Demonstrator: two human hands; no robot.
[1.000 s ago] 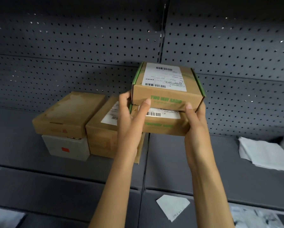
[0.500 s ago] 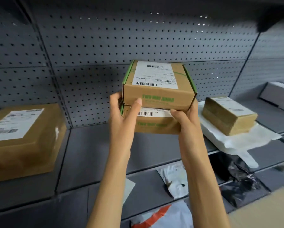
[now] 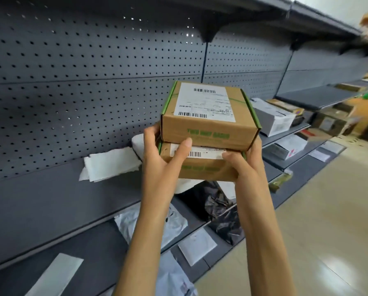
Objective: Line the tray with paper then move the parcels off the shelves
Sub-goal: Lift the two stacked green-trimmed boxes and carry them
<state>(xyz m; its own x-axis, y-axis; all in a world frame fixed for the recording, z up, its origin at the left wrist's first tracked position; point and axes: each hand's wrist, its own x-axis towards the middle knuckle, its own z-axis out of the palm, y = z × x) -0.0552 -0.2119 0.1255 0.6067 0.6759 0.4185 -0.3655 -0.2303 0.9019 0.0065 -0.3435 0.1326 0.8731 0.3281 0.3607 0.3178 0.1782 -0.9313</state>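
Hands — left hand (image 3: 157, 165) and right hand (image 3: 246, 165) — still gripping two stacked parcels (image 3: 206, 129), white paper (image 3: 110, 165) now behind on shelf (image 3: 50, 199)

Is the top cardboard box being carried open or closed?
Closed. The top box has its lid flat, a shipping label across it, no flap lifted; it sits on the lower box.

The upper cardboard box (image 3: 208, 116) bears green print reading "TWO WAY RADIO" on its front; its white shipping label (image 3: 204, 101) shows barcodes, the small text too blurred to read
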